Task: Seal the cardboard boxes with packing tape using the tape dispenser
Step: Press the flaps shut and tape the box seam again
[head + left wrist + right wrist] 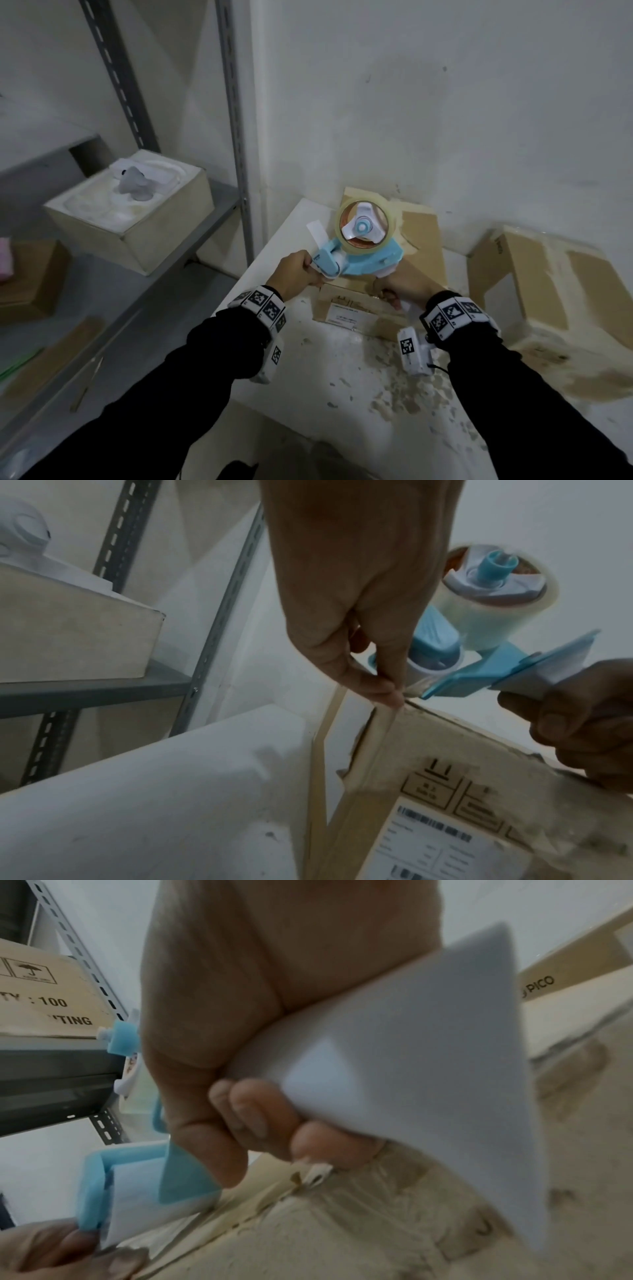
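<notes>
A brown cardboard box (pixel 424 246) with a shipping label stands on a white table (pixel 308 370). On its near top edge sits a blue and white tape dispenser (pixel 364 240) with a clear roll. My left hand (pixel 310 270) is at the dispenser's front. In the left wrist view its thumb and forefinger (pixel 387 691) pinch the tape end at the box (pixel 445 764) corner, just below the dispenser (pixel 479 631). My right hand (pixel 394 291) grips the dispenser's white handle (pixel 411 1056), its fingers (pixel 260 1118) curled round it above the box top (pixel 342 1231).
A second, tape-patched cardboard box (pixel 555 284) lies to the right of the table. On the left a grey metal shelf (pixel 191 246) carries a foam-lined box (pixel 137 219) and other cartons. The white wall stands right behind the box.
</notes>
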A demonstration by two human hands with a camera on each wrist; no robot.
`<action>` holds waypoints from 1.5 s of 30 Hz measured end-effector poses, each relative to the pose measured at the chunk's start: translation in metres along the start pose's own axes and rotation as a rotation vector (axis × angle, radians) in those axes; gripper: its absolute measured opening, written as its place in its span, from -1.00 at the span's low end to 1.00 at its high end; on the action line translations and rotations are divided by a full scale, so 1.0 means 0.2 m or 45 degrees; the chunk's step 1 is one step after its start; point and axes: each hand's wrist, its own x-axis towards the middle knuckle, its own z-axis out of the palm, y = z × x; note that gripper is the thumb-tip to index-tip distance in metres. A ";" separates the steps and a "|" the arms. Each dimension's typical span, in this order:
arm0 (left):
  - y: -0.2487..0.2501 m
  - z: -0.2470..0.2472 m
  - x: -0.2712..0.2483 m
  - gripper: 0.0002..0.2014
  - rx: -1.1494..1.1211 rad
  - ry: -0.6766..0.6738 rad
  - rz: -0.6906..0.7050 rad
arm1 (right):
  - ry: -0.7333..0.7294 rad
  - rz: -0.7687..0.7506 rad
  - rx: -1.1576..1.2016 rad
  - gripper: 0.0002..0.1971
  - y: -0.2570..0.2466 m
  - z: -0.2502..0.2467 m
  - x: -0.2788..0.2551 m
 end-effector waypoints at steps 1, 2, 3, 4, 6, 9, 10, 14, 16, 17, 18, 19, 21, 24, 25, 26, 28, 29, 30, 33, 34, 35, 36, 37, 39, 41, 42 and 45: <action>0.00 0.01 -0.01 -0.53 -0.020 0.019 0.008 | 0.000 -0.001 -0.004 -0.83 0.00 0.00 0.01; 0.00 0.02 -0.03 -0.55 -0.040 0.023 0.005 | -0.002 -0.002 -0.013 -0.85 0.01 0.00 0.01; -0.01 0.03 -0.05 -0.59 -0.061 0.013 -0.001 | -0.011 -0.001 -0.026 -0.88 0.01 -0.01 0.01; -0.01 0.06 -0.06 -0.65 -0.082 -0.005 -0.002 | -0.022 -0.003 -0.037 -0.91 0.01 -0.01 0.01; -0.03 0.10 -0.07 -0.80 -0.129 -0.028 0.013 | -0.026 -0.013 -0.052 -0.91 0.01 -0.01 0.01; -0.04 0.11 -0.08 -0.86 -0.178 0.008 0.031 | -0.007 -0.026 -0.058 -0.92 0.02 -0.01 0.00; -0.04 0.10 -0.09 -0.86 -0.177 0.027 0.041 | -0.007 -0.033 -0.043 -0.91 0.02 -0.01 -0.01; -0.02 0.07 -0.11 -0.77 -0.416 0.030 -0.070 | 0.053 -0.049 0.028 -0.84 0.02 0.00 -0.04; 0.01 0.07 -0.11 -0.80 -0.644 -0.073 -0.260 | 0.051 -0.080 0.023 -0.80 0.02 0.01 -0.05; 0.02 0.06 -0.12 -0.81 -0.709 -0.115 -0.339 | 0.053 -0.093 0.034 -0.80 0.02 0.01 -0.06; 0.03 0.06 -0.12 -0.80 -0.791 -0.149 -0.393 | 0.059 -0.098 0.064 -0.80 0.02 0.02 -0.06; 0.04 0.06 -0.13 -0.81 -0.887 -0.166 -0.423 | 0.068 -0.093 0.101 -0.80 0.02 0.02 -0.06; 0.05 0.07 -0.13 -0.78 -1.018 -0.173 -0.459 | 0.079 -0.083 0.131 -0.79 0.01 0.02 -0.06; 0.04 0.09 -0.12 -0.66 -0.961 -0.181 -0.419 | 0.075 -0.095 0.068 -0.77 0.00 0.01 -0.05; 0.03 0.08 -0.11 -0.65 -0.895 -0.180 -0.372 | 0.077 -0.104 0.039 -0.79 0.00 0.01 -0.05; 0.03 0.07 -0.10 -0.65 -0.843 -0.176 -0.318 | 0.086 -0.112 0.026 -0.80 0.00 0.00 -0.05; 0.03 0.03 -0.09 -0.69 -0.796 -0.128 -0.209 | 0.110 -0.120 0.026 -0.81 0.00 -0.02 -0.06; 0.04 0.01 -0.09 -0.66 -0.760 -0.110 -0.144 | 0.116 -0.123 -0.001 -0.82 0.00 -0.02 -0.05; 0.03 -0.01 -0.08 -0.64 -0.697 -0.102 -0.085 | 0.116 -0.122 -0.050 -0.84 0.00 -0.03 -0.05; 0.01 -0.04 -0.06 -0.61 -0.531 -0.102 0.015 | 0.126 -0.118 -0.215 -0.86 0.00 -0.04 -0.05; 0.00 -0.04 -0.05 -0.60 -0.514 -0.086 0.016 | 0.136 -0.117 -0.243 -0.84 -0.01 -0.05 -0.05; 0.00 -0.05 -0.04 -0.59 -0.508 -0.081 0.015 | 0.143 -0.117 -0.254 -0.81 -0.01 -0.06 -0.05; -0.01 -0.05 -0.03 -0.58 -0.503 -0.087 0.012 | 0.146 -0.106 -0.266 -0.80 -0.01 -0.07 -0.05; -0.01 -0.04 -0.03 -0.58 -0.486 -0.100 0.013 | 0.155 -0.102 -0.277 -0.80 -0.01 -0.08 -0.06; -0.01 -0.02 -0.02 -0.58 -0.465 -0.112 0.017 | 0.170 -0.109 -0.285 -0.90 0.00 -0.10 -0.05; -0.01 0.01 0.00 -0.60 -0.426 -0.103 0.016 | 0.187 -0.105 -0.303 -0.96 0.01 -0.10 -0.05; -0.02 0.02 0.01 -0.62 -0.378 -0.089 0.019 | 0.195 -0.091 -0.314 -0.94 0.01 -0.10 -0.05; -0.02 0.03 0.02 -0.83 -0.125 -0.092 0.066 | 0.196 -0.101 -0.356 -0.85 0.02 -0.07 -0.04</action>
